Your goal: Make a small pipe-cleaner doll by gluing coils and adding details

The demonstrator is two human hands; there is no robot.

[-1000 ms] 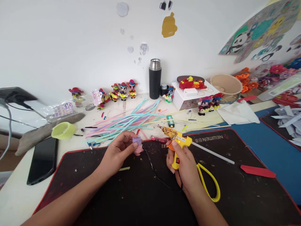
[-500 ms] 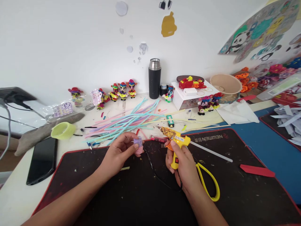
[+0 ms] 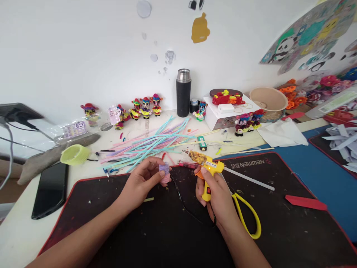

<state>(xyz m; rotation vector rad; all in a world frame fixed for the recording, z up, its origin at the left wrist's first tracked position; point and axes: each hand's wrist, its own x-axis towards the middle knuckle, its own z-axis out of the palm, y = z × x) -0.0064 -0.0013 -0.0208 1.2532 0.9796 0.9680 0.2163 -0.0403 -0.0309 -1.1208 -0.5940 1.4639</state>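
Observation:
Between the thumb and fingers of my left hand (image 3: pixel 145 180) is a small coil of pipe cleaner (image 3: pixel 165 174), lilac at the top and pink below. My right hand (image 3: pixel 216 193) grips a yellow hot glue gun (image 3: pixel 213 168), its stained nozzle pointing left toward the coil but apart from it. A clear glue stick (image 3: pixel 249 178) juts from the gun's back. The gun's black cord (image 3: pixel 184 206) curves over the dark mat (image 3: pixel 167 234). Yellow-handled scissors (image 3: pixel 258 221) lie beside my right wrist, their blades hidden.
Loose pastel pipe cleaners (image 3: pixel 156 143) lie in a heap behind the mat. A black thermos (image 3: pixel 183 95) stands by the wall, with several small figures (image 3: pixel 145 108) to its left. A phone (image 3: pixel 50 191) and a pale green coil (image 3: pixel 74 154) are at left, a white box (image 3: pixel 216 118) at back right.
The glue gun has shifted very slightly left toward the coil. My left hand keeps its hold on the coil, almost unmoved.

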